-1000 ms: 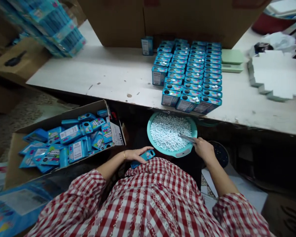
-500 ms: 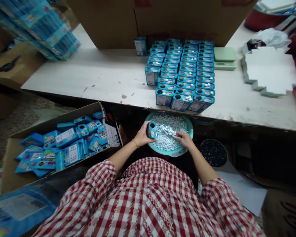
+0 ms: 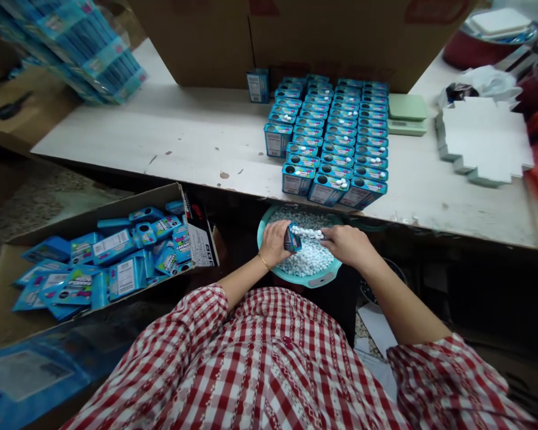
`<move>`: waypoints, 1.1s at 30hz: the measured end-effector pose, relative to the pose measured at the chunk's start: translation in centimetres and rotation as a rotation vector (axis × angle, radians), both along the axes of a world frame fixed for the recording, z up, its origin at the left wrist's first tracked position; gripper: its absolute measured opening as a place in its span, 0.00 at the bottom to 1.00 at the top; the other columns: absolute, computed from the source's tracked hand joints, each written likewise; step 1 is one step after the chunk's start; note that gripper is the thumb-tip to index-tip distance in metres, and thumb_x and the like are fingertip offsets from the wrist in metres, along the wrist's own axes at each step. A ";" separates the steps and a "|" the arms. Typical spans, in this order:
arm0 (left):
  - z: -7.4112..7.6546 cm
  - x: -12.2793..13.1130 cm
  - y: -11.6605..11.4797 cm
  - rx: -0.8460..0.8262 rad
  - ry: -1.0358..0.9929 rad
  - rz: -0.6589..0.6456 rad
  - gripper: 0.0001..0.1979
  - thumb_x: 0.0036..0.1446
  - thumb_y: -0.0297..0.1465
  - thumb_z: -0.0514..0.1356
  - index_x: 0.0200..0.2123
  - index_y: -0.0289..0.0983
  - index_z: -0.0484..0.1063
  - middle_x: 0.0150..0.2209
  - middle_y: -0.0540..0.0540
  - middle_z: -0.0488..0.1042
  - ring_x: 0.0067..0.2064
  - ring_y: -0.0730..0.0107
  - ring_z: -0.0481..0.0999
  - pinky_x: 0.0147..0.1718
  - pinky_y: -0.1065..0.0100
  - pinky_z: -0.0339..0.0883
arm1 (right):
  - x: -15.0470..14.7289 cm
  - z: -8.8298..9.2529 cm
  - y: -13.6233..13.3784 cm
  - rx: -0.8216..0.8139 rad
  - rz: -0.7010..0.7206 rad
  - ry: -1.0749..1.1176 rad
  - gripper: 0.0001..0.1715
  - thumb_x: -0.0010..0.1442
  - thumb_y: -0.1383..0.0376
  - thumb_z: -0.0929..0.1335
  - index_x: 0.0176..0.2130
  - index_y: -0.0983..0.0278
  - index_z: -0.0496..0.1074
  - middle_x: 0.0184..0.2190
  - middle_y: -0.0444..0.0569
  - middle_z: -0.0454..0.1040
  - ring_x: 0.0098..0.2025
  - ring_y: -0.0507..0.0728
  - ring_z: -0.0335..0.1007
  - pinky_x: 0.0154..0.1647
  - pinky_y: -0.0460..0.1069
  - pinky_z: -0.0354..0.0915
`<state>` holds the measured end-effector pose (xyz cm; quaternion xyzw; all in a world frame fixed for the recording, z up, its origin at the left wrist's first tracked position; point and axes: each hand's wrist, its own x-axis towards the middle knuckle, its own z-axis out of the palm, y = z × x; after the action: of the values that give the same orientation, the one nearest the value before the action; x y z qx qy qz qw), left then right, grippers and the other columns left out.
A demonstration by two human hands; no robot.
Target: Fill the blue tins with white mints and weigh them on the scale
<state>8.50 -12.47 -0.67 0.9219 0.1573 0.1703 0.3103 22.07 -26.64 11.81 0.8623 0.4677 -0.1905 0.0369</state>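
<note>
Behind the teal basin (image 3: 327, 279), blue boxes (image 3: 332, 137) crowd the table (image 3: 197, 137).

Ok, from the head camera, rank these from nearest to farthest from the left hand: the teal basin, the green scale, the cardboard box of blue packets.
Measured from the left hand:
1. Teal basin, directly under it.
2. Cardboard box of blue packets, off to the left.
3. Green scale, far right on the table.

We saw glossy printed blue tins (image 3: 327, 140) on a scuffed, matt white table (image 3: 197, 140), smooth white pellets in a teal plastic basin (image 3: 316, 278), brown cardboard cartons (image 3: 9, 286), and checked cotton sleeves.
</note>
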 end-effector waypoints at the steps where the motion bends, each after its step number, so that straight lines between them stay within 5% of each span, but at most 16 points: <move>1: -0.1 0.0 -0.3 0.018 0.001 -0.004 0.42 0.37 0.34 0.67 0.57 0.38 0.55 0.55 0.36 0.63 0.59 0.49 0.60 0.59 0.48 0.46 | -0.6 0.7 0.8 -0.044 0.023 -0.043 0.16 0.57 0.62 0.62 0.42 0.64 0.74 0.38 0.54 0.75 0.40 0.61 0.72 0.38 0.51 0.64; 5: -0.5 0.2 -0.5 0.039 -0.020 -0.009 0.41 0.39 0.36 0.66 0.57 0.38 0.54 0.55 0.37 0.62 0.59 0.49 0.60 0.58 0.48 0.46 | -2.3 2.9 2.4 -0.092 0.103 -0.132 0.16 0.57 0.68 0.60 0.39 0.69 0.74 0.37 0.58 0.75 0.37 0.60 0.73 0.36 0.50 0.64; 9: -0.8 -0.2 1.0 -0.056 -0.073 0.069 0.47 0.34 0.39 0.69 0.57 0.37 0.53 0.54 0.36 0.62 0.57 0.49 0.61 0.57 0.50 0.52 | -0.9 2.8 -0.7 -0.055 0.011 -0.158 0.18 0.59 0.63 0.60 0.46 0.64 0.71 0.41 0.55 0.73 0.38 0.61 0.73 0.36 0.52 0.65; 14: -1.7 -1.2 3.0 -0.352 -0.134 0.210 0.48 0.32 0.41 0.70 0.56 0.37 0.51 0.53 0.37 0.61 0.54 0.54 0.65 0.52 0.56 0.61 | 0.2 -4.1 -5.1 -0.170 -0.153 -0.073 0.16 0.59 0.64 0.62 0.45 0.64 0.70 0.41 0.57 0.73 0.39 0.62 0.73 0.38 0.53 0.65; 19: -3.8 -0.4 2.4 -0.589 -0.138 0.179 0.48 0.30 0.38 0.71 0.54 0.37 0.51 0.51 0.38 0.62 0.49 0.59 0.67 0.49 0.57 0.64 | -2.1 -11.9 -2.1 -0.033 -0.207 0.087 0.21 0.63 0.65 0.57 0.52 0.65 0.66 0.47 0.56 0.71 0.46 0.58 0.70 0.41 0.49 0.63; 25: -3.5 0.0 1.8 -0.738 -0.181 0.131 0.46 0.32 0.39 0.70 0.53 0.39 0.51 0.50 0.40 0.62 0.48 0.60 0.69 0.46 0.58 0.67 | -1.2 -16.4 -1.5 0.283 -0.356 0.366 0.20 0.57 0.62 0.64 0.50 0.60 0.70 0.50 0.51 0.71 0.51 0.61 0.67 0.49 0.52 0.62; 29: -2.0 -1.4 3.1 -0.630 -0.206 0.139 0.47 0.32 0.39 0.71 0.55 0.39 0.51 0.51 0.40 0.62 0.48 0.60 0.69 0.46 0.58 0.68 | -0.1 -16.7 -3.2 0.389 -0.358 0.458 0.22 0.56 0.62 0.65 0.50 0.64 0.69 0.49 0.51 0.72 0.50 0.58 0.67 0.51 0.50 0.62; 33: -1.6 -1.9 3.9 -0.419 -0.177 0.138 0.48 0.32 0.39 0.71 0.56 0.39 0.51 0.52 0.39 0.62 0.51 0.55 0.67 0.51 0.54 0.63 | 1.0 -14.1 -4.3 0.476 -0.326 0.462 0.21 0.55 0.62 0.65 0.49 0.65 0.70 0.48 0.51 0.72 0.50 0.57 0.67 0.52 0.51 0.61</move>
<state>6.55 -8.59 -2.24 0.8058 0.2241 0.2350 0.4952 23.06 -30.97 -2.27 0.8442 0.3514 -0.2695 -0.3020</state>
